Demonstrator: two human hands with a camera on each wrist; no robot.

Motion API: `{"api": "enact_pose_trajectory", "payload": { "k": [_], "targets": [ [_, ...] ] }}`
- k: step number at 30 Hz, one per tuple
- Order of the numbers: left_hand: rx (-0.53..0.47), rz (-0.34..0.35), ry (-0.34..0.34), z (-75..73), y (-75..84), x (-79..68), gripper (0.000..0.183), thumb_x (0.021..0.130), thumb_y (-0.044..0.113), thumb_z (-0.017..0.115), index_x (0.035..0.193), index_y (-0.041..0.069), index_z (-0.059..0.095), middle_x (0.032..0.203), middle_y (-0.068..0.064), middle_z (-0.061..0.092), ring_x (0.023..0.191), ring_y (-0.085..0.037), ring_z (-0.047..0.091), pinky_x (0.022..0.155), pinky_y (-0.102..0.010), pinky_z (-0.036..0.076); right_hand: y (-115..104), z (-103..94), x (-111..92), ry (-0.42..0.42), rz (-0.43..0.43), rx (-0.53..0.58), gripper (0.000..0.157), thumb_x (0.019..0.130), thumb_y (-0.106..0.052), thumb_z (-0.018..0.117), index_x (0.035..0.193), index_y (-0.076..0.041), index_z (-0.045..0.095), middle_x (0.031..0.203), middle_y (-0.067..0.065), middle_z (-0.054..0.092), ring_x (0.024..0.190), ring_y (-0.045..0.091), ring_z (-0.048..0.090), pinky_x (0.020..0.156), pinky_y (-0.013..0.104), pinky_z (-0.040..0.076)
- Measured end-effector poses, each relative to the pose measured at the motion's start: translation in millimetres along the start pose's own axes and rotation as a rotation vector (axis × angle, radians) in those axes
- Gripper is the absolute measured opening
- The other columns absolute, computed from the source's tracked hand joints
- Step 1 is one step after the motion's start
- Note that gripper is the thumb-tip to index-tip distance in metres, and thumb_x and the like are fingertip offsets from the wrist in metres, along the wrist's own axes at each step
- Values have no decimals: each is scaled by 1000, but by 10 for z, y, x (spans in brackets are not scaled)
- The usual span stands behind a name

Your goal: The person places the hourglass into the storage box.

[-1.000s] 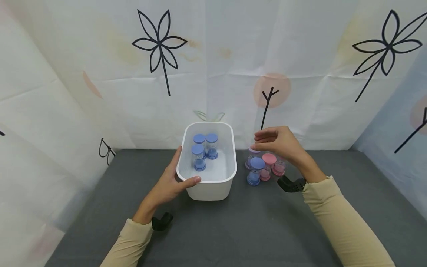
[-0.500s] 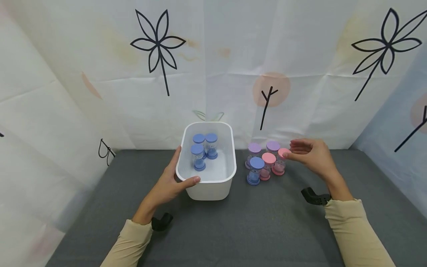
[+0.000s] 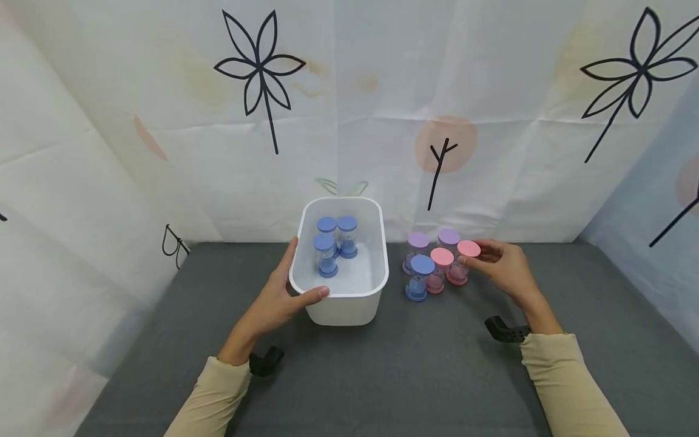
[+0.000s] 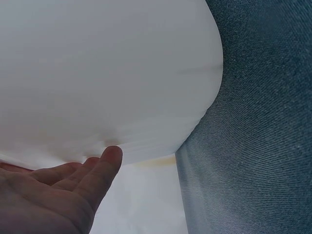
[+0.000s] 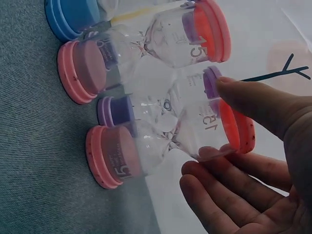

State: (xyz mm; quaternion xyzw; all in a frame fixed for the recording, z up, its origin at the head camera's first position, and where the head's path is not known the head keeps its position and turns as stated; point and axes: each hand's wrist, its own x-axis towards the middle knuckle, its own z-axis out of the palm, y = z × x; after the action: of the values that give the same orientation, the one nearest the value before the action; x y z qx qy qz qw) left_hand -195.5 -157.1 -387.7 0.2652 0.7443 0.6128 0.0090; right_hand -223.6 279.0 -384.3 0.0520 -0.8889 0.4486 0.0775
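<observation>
My left hand (image 3: pixel 278 297) holds the near left corner of a white plastic bin (image 3: pixel 344 312), thumb along the front rim. In the left wrist view its fingers (image 4: pixel 105 168) lie against the outer wall. Several blue-capped hourglasses (image 3: pixel 324 243) stand upright inside the bin. To the right of it, my right hand (image 3: pixel 508 267) pinches the upper part of a pink hourglass (image 3: pixel 457 276), which stands upright on the table. The right wrist view shows the thumb (image 5: pixel 243 95) at its pink cap (image 5: pixel 241 129) and the fingers on the opposite side of the glass.
Left of the held one stand another pink hourglass (image 3: pixel 441 258), a blue hourglass (image 3: pixel 417 285) and two purple hourglasses, one at the left (image 3: pixel 417 241) and one behind (image 3: pixel 449 237). A grey cloth (image 3: pixel 415 376) covers the table; a patterned white curtain (image 3: pixel 377 73) hangs behind.
My right hand has moved from above the purple hourglasses rightward to the right-hand pink hourglass, its fingers now closed in on the upper part. The left hand stays at the bin.
</observation>
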Motion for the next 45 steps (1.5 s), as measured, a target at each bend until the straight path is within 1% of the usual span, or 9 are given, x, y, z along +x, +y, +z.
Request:
{"api": "enact_pose_trajectory", "payload": {
  "k": [3,7,9,15,24,28,32,35,45],
  "targets": [
    [-5,0,1,-2,5,4,107,88,11,81,163,33,8,152,-16,39,116,-43,56,88,-37,54,2,13,-7,20,11,0,62,91,-35,78,137,3,60,129,24,64,113,30,65,74,13,48],
    [-3,6,1,-7,-6,7,106,88,14,81,163,32,8,152,-20,37,116,-43,56,88,-38,54,-11,27,-21,81,27,34,60,89,-33,81,134,3,62,126,24,65,98,0,64,74,12,48],
    [-2,3,1,-9,-9,7,107,88,14,81,163,32,7,153,-20,37,116,-43,56,88,-38,54,-35,17,-27,121,36,72,60,88,-31,82,133,4,63,120,17,69,92,-9,60,73,12,49],
    [10,-8,7,-3,6,2,107,88,14,81,163,34,7,152,-15,38,117,-44,55,88,-38,54,-181,-80,-69,213,42,208,58,86,-22,84,132,6,62,99,-19,67,93,-2,64,75,14,50],
    [13,-12,5,-11,-1,7,108,87,12,81,164,28,6,152,-15,38,117,-42,56,88,-37,54,-550,-174,-191,261,-14,302,54,86,-17,84,133,0,64,109,-10,69,101,6,64,80,13,49],
    [21,-16,11,-6,15,4,109,87,13,81,164,24,5,152,-13,39,117,-41,56,88,-38,54,-712,-185,-256,219,-92,387,49,86,-8,82,132,0,65,110,-6,70,101,8,65,83,13,49],
    [10,-18,7,-4,10,4,109,88,14,81,164,25,5,152,-14,38,117,-41,56,89,-37,54,-865,-143,-274,119,-200,490,43,88,2,77,129,4,65,112,0,68,98,11,65,83,15,51],
    [3,-17,6,-3,3,5,108,88,13,81,164,28,6,152,-14,38,117,-41,56,89,-38,54,-1001,-83,-231,33,-234,550,41,88,5,76,127,3,66,113,3,68,98,12,67,83,17,52],
    [17,-26,16,-1,4,10,108,88,13,81,164,25,6,151,-12,40,116,-42,56,87,-39,55,-1468,166,145,-163,-255,380,45,89,-14,79,130,-1,65,114,8,68,100,21,67,85,25,53]
  ]
}}
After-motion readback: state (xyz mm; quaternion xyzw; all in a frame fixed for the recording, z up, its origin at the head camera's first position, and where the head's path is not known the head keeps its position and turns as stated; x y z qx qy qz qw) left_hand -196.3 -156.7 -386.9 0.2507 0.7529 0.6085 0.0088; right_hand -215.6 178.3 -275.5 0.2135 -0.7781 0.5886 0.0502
